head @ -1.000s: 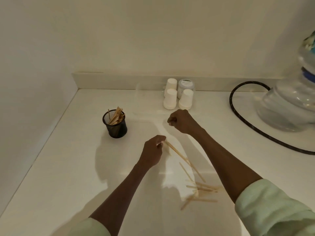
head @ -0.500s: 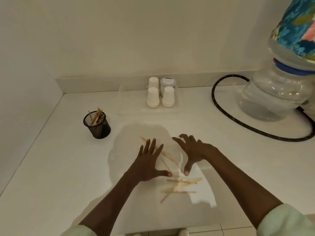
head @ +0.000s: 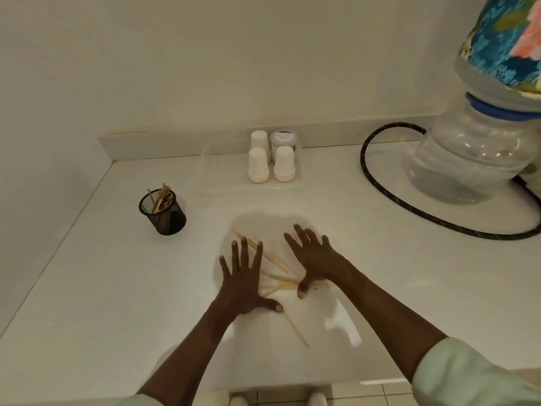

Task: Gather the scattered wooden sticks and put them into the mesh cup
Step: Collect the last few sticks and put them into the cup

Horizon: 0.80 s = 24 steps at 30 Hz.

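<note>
Several thin wooden sticks (head: 278, 272) lie scattered on the white counter (head: 102, 288), between and partly under my two hands. My left hand (head: 244, 278) rests flat with fingers spread, covering the left part of the pile. My right hand (head: 314, 257) is also flat and spread, its thumb pressing on the sticks. One stick (head: 295, 329) lies apart, nearer the front edge. The black mesh cup (head: 164, 213) stands upright to the left and farther back, with several sticks in it.
A clear tray (head: 210, 174) with three upturned white paper cups (head: 282, 165) and a lidded jar stands at the back wall. A large water bottle (head: 474, 159) and a black hose (head: 380, 189) occupy the right. The counter's front edge is close below my arms.
Both hands went from closed fists, the left holding sticks, to flat and spread on the counter over the pile. The view shifted down and right.
</note>
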Each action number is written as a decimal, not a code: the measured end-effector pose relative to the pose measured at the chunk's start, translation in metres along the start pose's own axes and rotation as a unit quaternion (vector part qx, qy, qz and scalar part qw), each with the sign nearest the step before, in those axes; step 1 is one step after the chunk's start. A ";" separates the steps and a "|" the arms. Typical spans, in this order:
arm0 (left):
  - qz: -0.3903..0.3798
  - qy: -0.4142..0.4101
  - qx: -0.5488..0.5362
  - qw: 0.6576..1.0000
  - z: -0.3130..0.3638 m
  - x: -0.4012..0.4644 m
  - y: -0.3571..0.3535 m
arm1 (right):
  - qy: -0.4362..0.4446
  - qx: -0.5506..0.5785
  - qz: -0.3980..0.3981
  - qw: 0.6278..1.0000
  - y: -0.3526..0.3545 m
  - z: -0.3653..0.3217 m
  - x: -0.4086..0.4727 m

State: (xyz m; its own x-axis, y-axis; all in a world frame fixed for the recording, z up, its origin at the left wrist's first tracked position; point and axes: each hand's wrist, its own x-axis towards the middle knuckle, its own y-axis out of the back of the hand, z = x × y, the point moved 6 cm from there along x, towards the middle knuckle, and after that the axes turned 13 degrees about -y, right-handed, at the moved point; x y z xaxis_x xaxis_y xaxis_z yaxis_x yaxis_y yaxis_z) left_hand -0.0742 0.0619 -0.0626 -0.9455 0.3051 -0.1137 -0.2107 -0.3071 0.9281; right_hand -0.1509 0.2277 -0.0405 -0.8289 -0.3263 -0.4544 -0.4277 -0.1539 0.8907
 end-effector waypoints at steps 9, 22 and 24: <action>0.026 -0.016 -0.016 0.999 -0.022 0.018 0.021 | 0.010 0.196 0.042 0.980 0.017 0.000 0.016; 0.118 -0.121 0.024 0.985 -0.039 0.028 0.050 | 0.035 0.160 0.110 0.980 0.025 -0.009 0.005; 0.127 -0.138 0.036 0.982 -0.040 0.029 0.051 | 0.034 0.139 0.106 0.984 0.026 -0.011 0.005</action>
State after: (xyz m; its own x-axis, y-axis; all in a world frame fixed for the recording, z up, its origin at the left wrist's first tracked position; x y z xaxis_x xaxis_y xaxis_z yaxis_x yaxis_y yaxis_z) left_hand -0.1224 0.0188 -0.0332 -0.8600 0.4621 0.2164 0.0508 -0.3444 0.9374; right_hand -0.1618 0.2120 -0.0198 -0.8884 -0.3862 -0.2481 -0.3370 0.1818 0.9238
